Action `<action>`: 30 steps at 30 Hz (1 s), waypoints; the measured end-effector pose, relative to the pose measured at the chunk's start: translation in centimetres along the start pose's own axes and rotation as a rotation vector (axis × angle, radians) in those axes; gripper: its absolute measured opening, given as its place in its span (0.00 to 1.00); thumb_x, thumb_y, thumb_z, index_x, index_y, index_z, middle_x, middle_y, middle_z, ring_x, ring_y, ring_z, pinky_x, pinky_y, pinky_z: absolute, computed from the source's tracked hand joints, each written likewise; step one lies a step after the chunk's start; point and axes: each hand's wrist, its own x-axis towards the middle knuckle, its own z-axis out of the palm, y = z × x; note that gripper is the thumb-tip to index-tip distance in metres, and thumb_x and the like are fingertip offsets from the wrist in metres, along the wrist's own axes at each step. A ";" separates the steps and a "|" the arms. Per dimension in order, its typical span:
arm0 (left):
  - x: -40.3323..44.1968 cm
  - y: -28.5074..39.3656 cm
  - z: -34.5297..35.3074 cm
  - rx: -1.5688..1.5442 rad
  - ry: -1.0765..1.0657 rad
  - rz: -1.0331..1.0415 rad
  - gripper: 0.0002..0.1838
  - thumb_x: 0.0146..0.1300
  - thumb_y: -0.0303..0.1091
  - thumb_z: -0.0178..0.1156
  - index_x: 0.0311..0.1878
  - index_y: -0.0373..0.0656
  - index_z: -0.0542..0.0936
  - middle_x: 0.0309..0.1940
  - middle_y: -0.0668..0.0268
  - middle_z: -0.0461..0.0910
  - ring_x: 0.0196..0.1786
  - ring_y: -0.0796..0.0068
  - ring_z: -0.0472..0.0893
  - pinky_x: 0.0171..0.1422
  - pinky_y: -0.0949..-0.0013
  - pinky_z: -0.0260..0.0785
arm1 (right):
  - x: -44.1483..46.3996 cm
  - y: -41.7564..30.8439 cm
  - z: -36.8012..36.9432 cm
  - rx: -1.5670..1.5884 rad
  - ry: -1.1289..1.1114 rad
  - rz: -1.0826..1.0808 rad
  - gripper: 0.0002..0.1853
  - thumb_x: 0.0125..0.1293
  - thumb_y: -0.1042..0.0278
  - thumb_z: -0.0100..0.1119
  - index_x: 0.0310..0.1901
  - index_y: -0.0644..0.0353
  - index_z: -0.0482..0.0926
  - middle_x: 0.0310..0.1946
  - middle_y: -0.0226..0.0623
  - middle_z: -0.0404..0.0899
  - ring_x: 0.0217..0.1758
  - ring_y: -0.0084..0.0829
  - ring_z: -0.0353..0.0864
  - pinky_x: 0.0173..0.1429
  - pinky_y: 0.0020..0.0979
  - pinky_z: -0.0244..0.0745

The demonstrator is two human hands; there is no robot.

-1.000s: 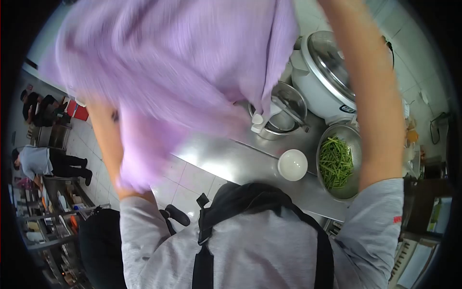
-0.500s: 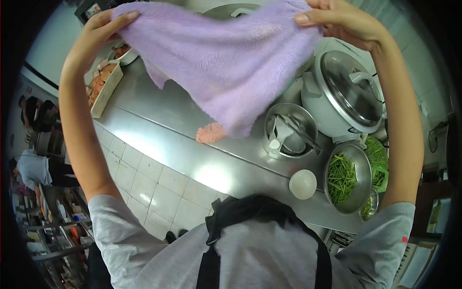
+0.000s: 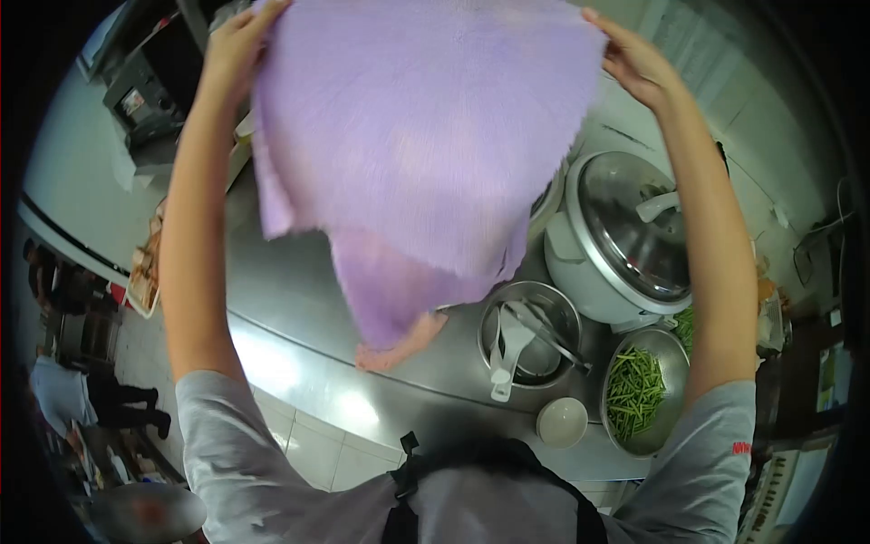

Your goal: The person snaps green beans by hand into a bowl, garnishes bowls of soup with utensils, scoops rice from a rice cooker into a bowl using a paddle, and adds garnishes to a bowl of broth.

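Note:
A fuzzy purple cloth (image 3: 426, 127) hangs spread between my raised hands, its lower corner drooping over the steel counter. My left hand (image 3: 243, 41) pinches the upper left corner. The upper right corner is gripped by my right hand (image 3: 634, 65). Beneath the drooping corner, a pinkish-orange cloth (image 3: 403, 344) lies crumpled on the counter (image 3: 290, 290), partly hidden.
A rice cooker (image 3: 580, 272) stands at the right. Near it are a steel pot (image 3: 569, 317) with white-handled utensils, a white bowl (image 3: 562, 422) and a bowl of green beans (image 3: 634, 390). A basket (image 3: 143, 281) sits at the left. A person (image 3: 62, 394) stands far left.
The purple cloth, bunched and sagging half a second ago, now hangs more widely spread. Both hands still hold its corners. The view has tilted, so the counter items appear lower.

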 end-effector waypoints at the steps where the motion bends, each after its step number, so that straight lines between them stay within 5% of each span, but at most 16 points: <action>1: 2.2 -1.1 2.5 0.074 -0.013 0.032 0.26 0.59 0.54 0.64 0.45 0.38 0.82 0.36 0.68 0.80 0.36 0.80 0.77 0.40 0.76 0.71 | 2.7 2.5 -1.7 -0.020 0.058 -0.020 0.22 0.63 0.56 0.59 0.51 0.66 0.77 0.51 0.48 0.78 0.51 0.37 0.79 0.54 0.32 0.73; 3: 4.6 -3.4 6.7 0.231 -0.127 -0.031 0.28 0.55 0.58 0.65 0.41 0.37 0.83 0.33 0.66 0.80 0.35 0.76 0.78 0.36 0.74 0.71 | 3.8 4.6 -3.2 -0.261 0.097 0.185 0.30 0.62 0.50 0.61 0.57 0.68 0.72 0.59 0.52 0.72 0.59 0.43 0.74 0.61 0.35 0.69; 5: 4.9 -4.6 9.6 0.583 -0.225 -0.092 0.34 0.52 0.62 0.64 0.47 0.38 0.81 0.36 0.61 0.82 0.38 0.66 0.81 0.41 0.67 0.74 | 3.0 7.3 -5.5 -1.122 0.074 0.057 0.34 0.58 0.46 0.63 0.59 0.65 0.72 0.57 0.50 0.74 0.59 0.46 0.74 0.63 0.36 0.69; 6: 3.1 -5.0 10.4 0.631 -0.089 0.127 0.32 0.53 0.58 0.65 0.50 0.38 0.81 0.38 0.58 0.82 0.41 0.62 0.81 0.46 0.64 0.73 | 1.8 8.4 -7.1 -1.551 0.049 -0.004 0.37 0.56 0.44 0.63 0.60 0.63 0.71 0.56 0.50 0.75 0.59 0.48 0.74 0.64 0.37 0.68; 7: 0.4 -5.3 10.8 0.673 0.047 0.345 0.31 0.54 0.55 0.65 0.52 0.39 0.80 0.41 0.56 0.82 0.45 0.57 0.81 0.50 0.61 0.73 | -0.2 9.0 -9.3 -1.539 -0.111 -0.039 0.39 0.53 0.41 0.64 0.62 0.60 0.71 0.58 0.52 0.73 0.61 0.50 0.72 0.64 0.40 0.67; 8: -2.9 -5.3 10.8 0.574 0.065 0.407 0.29 0.55 0.50 0.65 0.55 0.40 0.78 0.44 0.54 0.81 0.48 0.55 0.80 0.53 0.60 0.72 | -3.8 7.9 -9.7 -1.503 -0.116 0.100 0.34 0.56 0.44 0.63 0.60 0.58 0.73 0.57 0.52 0.73 0.60 0.49 0.72 0.64 0.40 0.67; 9: -6.7 -5.2 10.7 0.473 0.087 0.466 0.28 0.56 0.45 0.65 0.57 0.40 0.76 0.47 0.53 0.80 0.51 0.52 0.79 0.56 0.59 0.70 | -7.1 8.9 -12.2 -1.486 -0.066 -0.009 0.30 0.59 0.49 0.61 0.58 0.58 0.74 0.54 0.52 0.74 0.58 0.51 0.73 0.62 0.40 0.67; 11: -14.1 -4.2 10.5 0.433 0.049 0.325 0.32 0.58 0.33 0.64 0.66 0.40 0.67 0.59 0.55 0.71 0.59 0.59 0.73 0.62 0.61 0.65 | -12.9 9.3 -16.7 -1.568 -0.107 0.188 0.24 0.57 0.72 0.61 0.57 0.53 0.74 0.51 0.51 0.76 0.54 0.52 0.75 0.58 0.41 0.71; 13: -18.0 -5.4 11.2 0.350 0.106 0.359 0.31 0.59 0.32 0.63 0.66 0.41 0.66 0.60 0.57 0.68 0.62 0.62 0.69 0.65 0.62 0.62 | -17.1 9.6 -17.7 -1.333 -0.067 0.120 0.27 0.57 0.78 0.59 0.59 0.48 0.70 0.50 0.52 0.76 0.53 0.53 0.75 0.55 0.42 0.71; 19: -20.8 -4.0 12.3 0.617 -0.387 0.463 0.24 0.59 0.37 0.59 0.60 0.49 0.74 0.65 0.56 0.65 0.67 0.51 0.64 0.73 0.51 0.51 | -16.5 11.2 -18.7 -1.690 0.022 0.033 0.18 0.66 0.72 0.51 0.57 0.47 0.67 0.41 0.49 0.79 0.45 0.52 0.79 0.45 0.46 0.73; 26: -19.6 -4.7 9.0 0.586 -0.431 0.362 0.20 0.61 0.36 0.55 0.58 0.53 0.76 0.62 0.59 0.69 0.67 0.57 0.66 0.74 0.49 0.46 | -13.2 3.3 -15.8 -1.684 0.195 -0.047 0.19 0.67 0.71 0.47 0.59 0.49 0.65 0.36 0.51 0.80 0.38 0.55 0.80 0.41 0.47 0.74; 30: -19.6 -4.4 8.8 0.539 -0.416 0.311 0.19 0.59 0.31 0.56 0.56 0.52 0.78 0.62 0.61 0.70 0.69 0.59 0.64 0.76 0.48 0.35 | -8.0 -0.7 -9.0 -1.570 0.187 -0.323 0.17 0.69 0.67 0.48 0.58 0.50 0.68 0.34 0.52 0.80 0.38 0.55 0.80 0.41 0.47 0.74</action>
